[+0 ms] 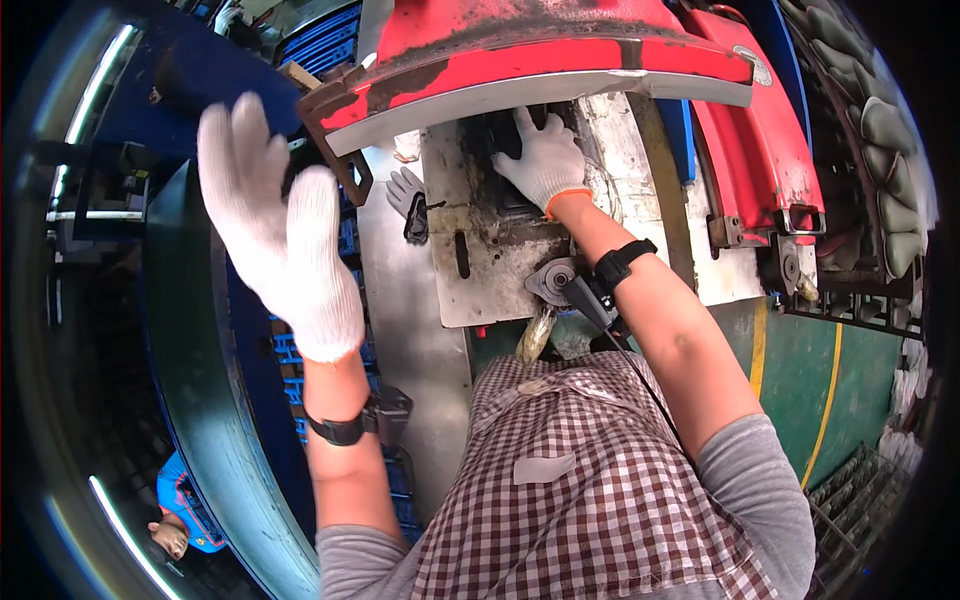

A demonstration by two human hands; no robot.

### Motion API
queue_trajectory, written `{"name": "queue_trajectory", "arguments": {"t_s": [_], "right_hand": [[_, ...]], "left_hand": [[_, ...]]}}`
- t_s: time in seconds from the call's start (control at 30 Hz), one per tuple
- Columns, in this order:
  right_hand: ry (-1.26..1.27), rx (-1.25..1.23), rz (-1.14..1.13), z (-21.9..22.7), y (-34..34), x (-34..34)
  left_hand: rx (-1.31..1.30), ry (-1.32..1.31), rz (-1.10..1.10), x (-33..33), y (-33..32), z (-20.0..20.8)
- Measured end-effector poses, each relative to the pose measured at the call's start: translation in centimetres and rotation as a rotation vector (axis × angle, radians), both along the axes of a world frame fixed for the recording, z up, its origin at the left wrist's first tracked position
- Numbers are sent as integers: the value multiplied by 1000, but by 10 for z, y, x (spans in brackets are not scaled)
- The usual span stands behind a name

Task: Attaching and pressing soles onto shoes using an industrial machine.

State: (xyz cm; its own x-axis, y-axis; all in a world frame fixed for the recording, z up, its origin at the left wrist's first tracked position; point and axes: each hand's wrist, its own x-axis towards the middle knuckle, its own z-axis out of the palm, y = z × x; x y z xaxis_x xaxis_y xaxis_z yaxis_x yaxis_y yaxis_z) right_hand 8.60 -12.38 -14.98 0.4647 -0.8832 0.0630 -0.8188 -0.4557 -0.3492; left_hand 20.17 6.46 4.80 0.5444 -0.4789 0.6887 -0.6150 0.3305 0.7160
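Note:
My left hand (285, 240), in a white knit glove, is raised at the left, beside the corner of a red machine head (510, 35). Its fingers are stretched out, the thumb stands apart, and nothing is in it. My right hand (546, 160), gloved the same way, reaches in below the machine's pale curved front edge (530, 98). Its fingers are spread over a dark, soiled recess (480, 165) in the worn metal plate (500, 285). Whatever lies under the fingertips is partly hidden in shadow. A grey glove (403, 195) lies just left of the plate.
A round metal fitting with a wrapped handle (537, 335) projects toward me from the plate. On the right stands a second red machine part (750, 140), beside a rack of grey shoe-like shapes (885, 150). A long green-topped conveyor (215, 420) runs along the left; a person in blue (190, 510) is beyond it.

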Motion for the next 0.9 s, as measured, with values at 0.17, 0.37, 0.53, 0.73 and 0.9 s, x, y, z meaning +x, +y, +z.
{"name": "queue_trajectory", "arguments": {"t_s": [0.17, 0.37, 0.53, 0.73, 0.9], "right_hand": [[-7, 58, 16, 4, -2, -1], [-501, 6, 122, -13, -6, -70], [-650, 323, 28, -11, 99, -196], [-531, 1181, 362, -22, 145, -235], [-562, 1676, 434, -12, 142, -181]], "left_hand": [[198, -505, 30, -5, -67, 72], [338, -972, -248, -4, -143, 99], [528, -760, -306, -29, -124, 90], [1184, -422, -832, -44, -125, 41], [1013, -677, -666, -62, -92, -60]]}}
